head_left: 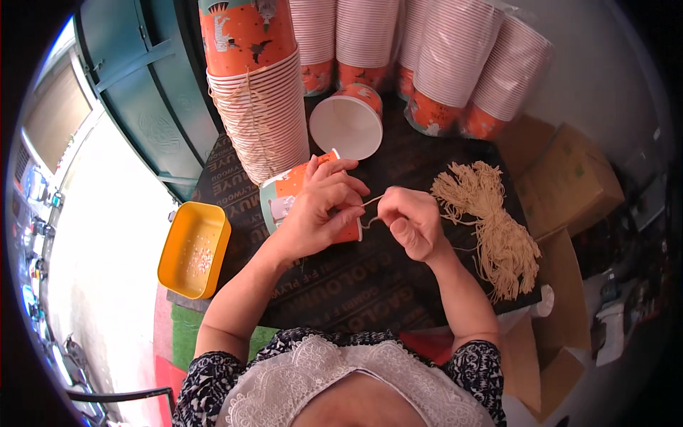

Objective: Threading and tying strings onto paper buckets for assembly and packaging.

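While left hand grips orange paper cup on its side at frame centre | right hand pinches cord | cord runs left to cup rim, hands just beside each other.

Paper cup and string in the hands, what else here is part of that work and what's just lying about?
In use: left hand holding paper cup; right hand pinching string; bundle of strings; stacked cups.

Lying about: yellow tray; cardboard boxes; teal door.

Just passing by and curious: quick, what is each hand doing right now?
Left hand: closed around an orange printed paper cup lying on its side.
Right hand: closed, pinching a thin beige string at the cup's rim.
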Demonstrator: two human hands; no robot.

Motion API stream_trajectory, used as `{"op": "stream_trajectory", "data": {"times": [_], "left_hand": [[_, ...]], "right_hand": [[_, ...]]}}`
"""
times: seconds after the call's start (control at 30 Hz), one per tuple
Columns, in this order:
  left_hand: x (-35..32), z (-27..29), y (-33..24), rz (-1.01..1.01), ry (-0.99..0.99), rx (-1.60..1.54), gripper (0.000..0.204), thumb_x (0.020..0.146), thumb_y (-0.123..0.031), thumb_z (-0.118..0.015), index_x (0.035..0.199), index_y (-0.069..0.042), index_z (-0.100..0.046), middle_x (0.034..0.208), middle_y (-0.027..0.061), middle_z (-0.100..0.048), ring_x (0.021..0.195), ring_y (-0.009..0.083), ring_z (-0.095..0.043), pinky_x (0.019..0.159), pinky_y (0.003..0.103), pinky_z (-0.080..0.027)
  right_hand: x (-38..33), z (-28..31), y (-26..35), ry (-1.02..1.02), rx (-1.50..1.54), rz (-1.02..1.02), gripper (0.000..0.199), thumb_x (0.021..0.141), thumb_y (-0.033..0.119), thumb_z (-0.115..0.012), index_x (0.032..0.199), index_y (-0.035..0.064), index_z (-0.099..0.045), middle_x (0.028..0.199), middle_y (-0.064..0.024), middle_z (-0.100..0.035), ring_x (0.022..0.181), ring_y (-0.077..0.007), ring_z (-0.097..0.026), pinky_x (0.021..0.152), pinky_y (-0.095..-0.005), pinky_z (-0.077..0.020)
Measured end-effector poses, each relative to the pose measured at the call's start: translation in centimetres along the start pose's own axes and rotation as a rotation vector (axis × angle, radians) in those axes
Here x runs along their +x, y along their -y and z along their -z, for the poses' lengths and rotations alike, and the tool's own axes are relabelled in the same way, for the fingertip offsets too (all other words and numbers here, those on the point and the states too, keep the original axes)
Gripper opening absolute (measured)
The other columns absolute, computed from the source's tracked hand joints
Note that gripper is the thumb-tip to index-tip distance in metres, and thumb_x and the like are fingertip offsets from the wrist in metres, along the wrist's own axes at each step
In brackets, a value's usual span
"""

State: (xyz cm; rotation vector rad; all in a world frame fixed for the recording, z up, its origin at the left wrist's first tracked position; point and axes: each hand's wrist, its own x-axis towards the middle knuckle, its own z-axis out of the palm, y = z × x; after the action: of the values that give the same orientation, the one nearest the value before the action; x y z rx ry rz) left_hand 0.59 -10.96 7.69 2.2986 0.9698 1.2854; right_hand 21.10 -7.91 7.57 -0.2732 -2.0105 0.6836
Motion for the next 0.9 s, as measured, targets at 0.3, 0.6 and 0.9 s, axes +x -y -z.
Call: {"op": "stream_trajectory", "data": {"times": [0.3,0.6,0.9], "left_hand": [[0.6,-0.3,0.3,-0.021,0.021,0.103,0.011,0.077,-0.003,-0.07,0.079,-0.005,-0.06,0.096,0.0036,-0.063,0.122,0.0307,-0.048,0.111,0.054,-0.017],[0.6,-0.5,0.4,-0.008,0.018,0.109,0.01,0.077,-0.004,-0.07,0.08,-0.005,-0.061,0.096,0.0038,-0.061,0.123,0.0296,-0.048,0.112,0.055,-0.018],[0.0,0.5,0.1,0.008,-0.015,0.257,0.013,0.076,0.002,-0.068,0.085,-0.004,-0.061,0.111,0.0093,-0.059,0.126,0.0315,-0.047,0.112,0.055,-0.019]], "right_hand": [[-0.8,-1.6,0.1,-0.297,0.133,-0.484,0.019,0.092,0.005,-0.059,0.108,-0.0033,-0.057,0.093,-0.0055,-0.064,0.065,-0.0002,-0.052,0.055,-0.0183,-0.0419],[-1.6,-2.4,-0.9,-0.195,0.248,-0.556,0.01,0.092,0.005,-0.059,0.097,-0.0037,-0.059,0.081,-0.0003,-0.06,0.074,-0.003,-0.052,0.064,-0.021,-0.0454],[-2.0,-1.8,-0.7,-0.18,0.245,-0.643,0.007,0.092,0.005,-0.058,0.089,-0.0008,-0.058,0.073,0.0031,-0.053,0.067,-0.0036,-0.047,0.06,-0.0205,-0.041]]}}
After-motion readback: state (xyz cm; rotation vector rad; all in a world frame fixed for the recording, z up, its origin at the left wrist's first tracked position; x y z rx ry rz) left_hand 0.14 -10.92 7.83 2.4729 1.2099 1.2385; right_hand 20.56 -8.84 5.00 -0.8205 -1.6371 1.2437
